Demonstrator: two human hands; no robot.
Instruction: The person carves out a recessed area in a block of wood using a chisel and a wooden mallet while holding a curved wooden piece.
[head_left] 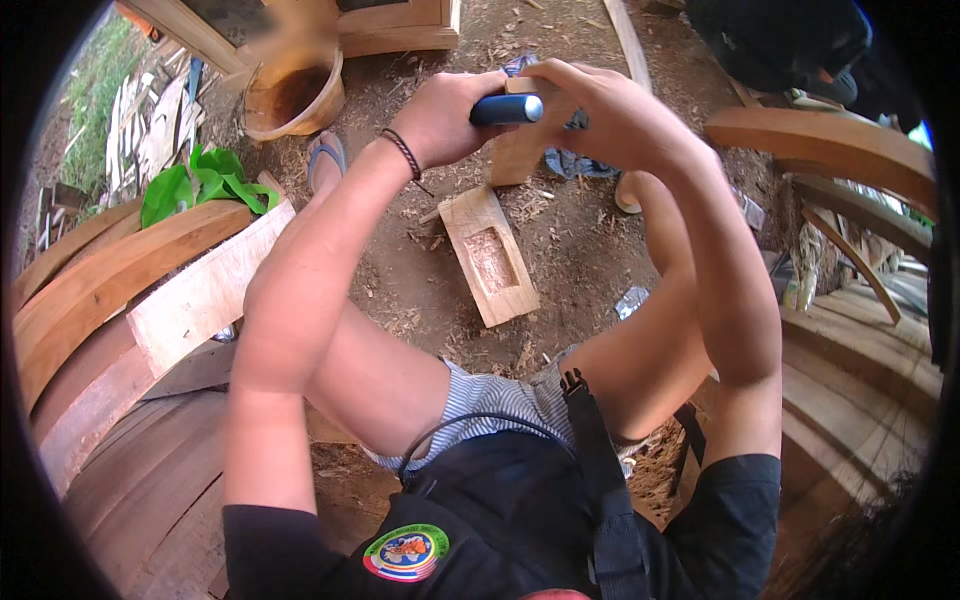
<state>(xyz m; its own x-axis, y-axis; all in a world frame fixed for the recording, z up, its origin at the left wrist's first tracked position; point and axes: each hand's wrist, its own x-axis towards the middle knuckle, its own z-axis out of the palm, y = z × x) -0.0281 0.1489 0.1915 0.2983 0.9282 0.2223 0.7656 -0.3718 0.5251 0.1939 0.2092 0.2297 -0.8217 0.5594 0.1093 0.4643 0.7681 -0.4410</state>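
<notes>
Both my hands are raised in front of me, close together. My left hand [445, 115] is closed round a tool with a blue rounded handle [505, 110]; its working end is hidden. A plain wooden piece [518, 155] hangs upright between the hands. My right hand [610, 110] curls its fingers round this wood, with the fingertips near its top end. Below, on the ground between my legs, lies a pale wooden block [465, 215] with a rectangular hollow cut into it and rough chips inside.
Curved wooden boards [130, 265] are stacked at my left, with green leaves [205, 185] on them. More curved timber [820, 140] lies at my right. A round tub [300, 100] stands at the far left. Wood shavings cover the dirt floor [390, 270].
</notes>
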